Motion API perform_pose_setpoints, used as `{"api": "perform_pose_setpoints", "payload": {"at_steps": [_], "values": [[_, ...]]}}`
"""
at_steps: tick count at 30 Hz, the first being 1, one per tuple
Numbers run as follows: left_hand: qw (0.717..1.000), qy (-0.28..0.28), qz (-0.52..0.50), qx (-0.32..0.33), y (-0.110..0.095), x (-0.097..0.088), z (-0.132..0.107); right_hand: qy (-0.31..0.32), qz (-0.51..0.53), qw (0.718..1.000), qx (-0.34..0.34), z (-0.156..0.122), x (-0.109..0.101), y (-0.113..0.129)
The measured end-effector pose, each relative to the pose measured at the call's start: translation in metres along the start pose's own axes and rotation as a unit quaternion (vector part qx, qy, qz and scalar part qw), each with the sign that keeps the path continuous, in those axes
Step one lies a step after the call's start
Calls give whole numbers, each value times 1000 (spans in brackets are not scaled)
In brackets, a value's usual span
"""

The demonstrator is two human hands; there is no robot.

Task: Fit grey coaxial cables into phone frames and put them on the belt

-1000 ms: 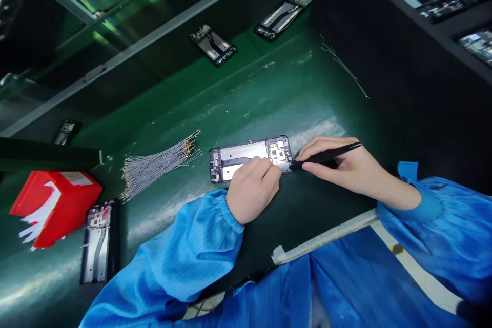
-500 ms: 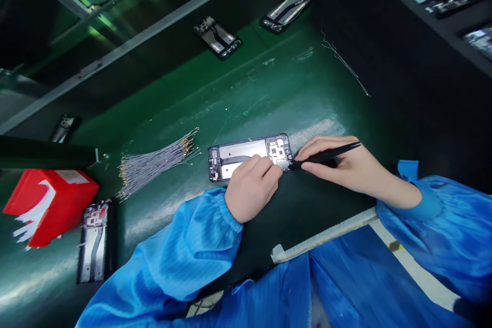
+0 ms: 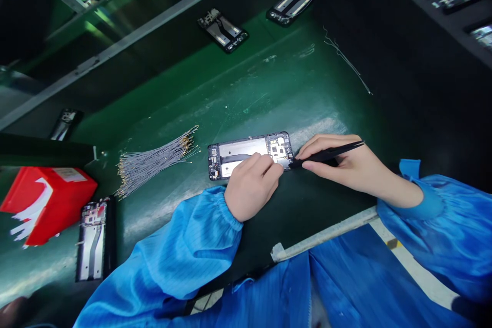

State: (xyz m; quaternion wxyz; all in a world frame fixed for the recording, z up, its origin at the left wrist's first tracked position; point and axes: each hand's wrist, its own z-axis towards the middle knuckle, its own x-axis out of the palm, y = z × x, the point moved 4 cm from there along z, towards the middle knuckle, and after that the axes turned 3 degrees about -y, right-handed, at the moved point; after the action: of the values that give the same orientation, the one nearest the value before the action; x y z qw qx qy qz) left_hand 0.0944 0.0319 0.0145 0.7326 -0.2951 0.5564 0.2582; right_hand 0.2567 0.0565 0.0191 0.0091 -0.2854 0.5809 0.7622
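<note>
An opened phone (image 3: 240, 149) lies on the green mat in front of me, its circuit board at the right end and a dark flex strip along its silver middle. My left hand (image 3: 253, 187) is closed over its near edge, fingers curled against the phone; the fingertips are hidden. Black tweezers (image 3: 326, 155) are pinched in my right hand (image 3: 338, 164), with their tips down at the phone's lower right corner. Left of the phone lies a bundle of thin grey cables (image 3: 154, 164) with gold-coloured ends.
A red box (image 3: 71, 202) with white strips stands at left, beside another opened phone (image 3: 92, 241). Two opened phones (image 3: 223, 29) lie toward the back wall. Loose thin wires (image 3: 348, 61) lie at the back right. The mat (image 3: 246, 97) has a taped front edge (image 3: 326, 236).
Both hands, the phone and the tweezers keep nearly the same place. The view has shifted slightly. A blurred dark shape, perhaps part of a hand, has appeared at the bottom left corner.
</note>
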Motion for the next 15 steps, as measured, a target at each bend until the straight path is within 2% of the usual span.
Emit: {"api": "perform_pose_setpoints", "payload": {"at_steps": [9, 15], "values": [[1000, -4, 5, 4, 0, 0, 0, 5, -11, 1000, -14, -2, 2, -1], [1000, 6, -4, -1, 1, 0, 0, 11, -57, 992, -113, -8, 9, 11]]}}
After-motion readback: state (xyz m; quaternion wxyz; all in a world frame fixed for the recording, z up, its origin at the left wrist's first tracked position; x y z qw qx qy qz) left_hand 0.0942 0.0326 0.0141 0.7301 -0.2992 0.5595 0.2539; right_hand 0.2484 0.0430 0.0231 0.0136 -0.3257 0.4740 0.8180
